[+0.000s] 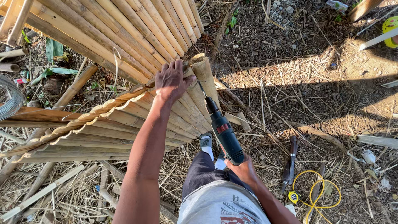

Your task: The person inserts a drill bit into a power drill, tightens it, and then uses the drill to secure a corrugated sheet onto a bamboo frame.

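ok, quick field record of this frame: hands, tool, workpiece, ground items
left hand: pressed flat on top edge of bamboo panel
right hand: grips power drill
drill bit: angled up against a bamboo slat end
ground: pliers, yellow cord, dry straw
left edge: wire coil

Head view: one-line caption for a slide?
Left hand steadies a bamboo slat panel while the right hand drives a power drill into its end slat.
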